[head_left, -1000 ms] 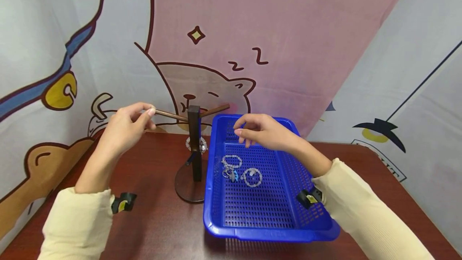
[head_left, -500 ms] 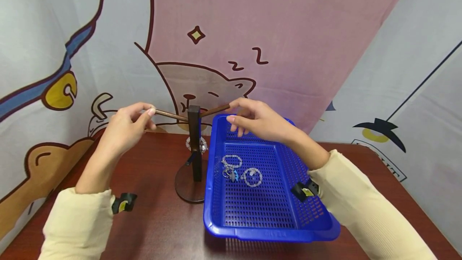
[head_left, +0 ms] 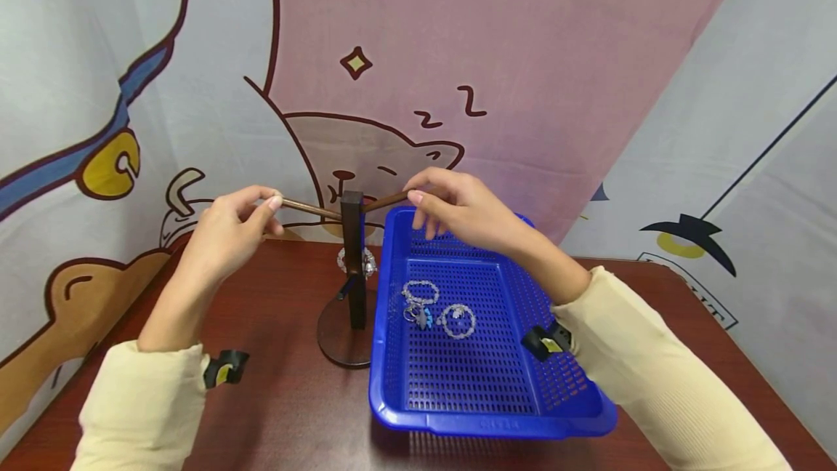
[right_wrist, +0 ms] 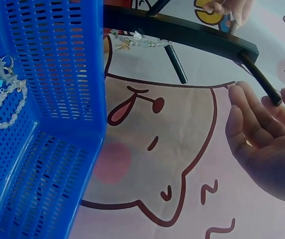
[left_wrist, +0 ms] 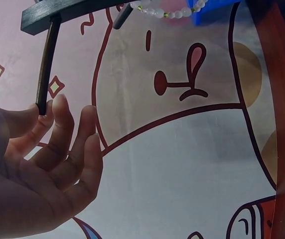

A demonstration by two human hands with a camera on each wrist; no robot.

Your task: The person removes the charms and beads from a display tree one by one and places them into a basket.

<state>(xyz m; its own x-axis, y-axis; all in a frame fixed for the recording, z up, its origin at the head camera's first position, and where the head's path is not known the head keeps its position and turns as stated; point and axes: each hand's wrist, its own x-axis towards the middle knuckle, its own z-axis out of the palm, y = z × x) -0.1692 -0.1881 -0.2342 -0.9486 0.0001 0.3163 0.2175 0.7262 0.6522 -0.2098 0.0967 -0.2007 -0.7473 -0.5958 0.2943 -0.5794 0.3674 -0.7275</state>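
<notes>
A dark wooden jewelry stand (head_left: 354, 260) rises from a round base, with pegs sticking out of its post. My left hand (head_left: 232, 227) pinches the tip of the upper left peg (head_left: 310, 209) between thumb and index finger. On the other side, the fingertips of my right hand (head_left: 461, 209) pinch the end of the upper right peg (head_left: 386, 200); its thumb and index finger meet the tip in the right wrist view. A clear beaded bracelet (head_left: 369, 264) hangs on a lower peg, partly hidden behind the post. The left wrist view shows its beads (left_wrist: 175, 13) below the post.
Right beside the stand is a blue perforated basket (head_left: 493, 424), under my right forearm. Inside lie two beaded bracelets (head_left: 421, 283) and a keyring with a grey and blue charm (head_left: 421, 316). A reddish-brown tabletop (head_left: 281, 391) runs back to a cartoon-print cloth (head_left: 556, 57).
My right hand has moved up and left from over the basket and now grips the upper right peg's end. The left hand has kept its pinch on the left peg.
</notes>
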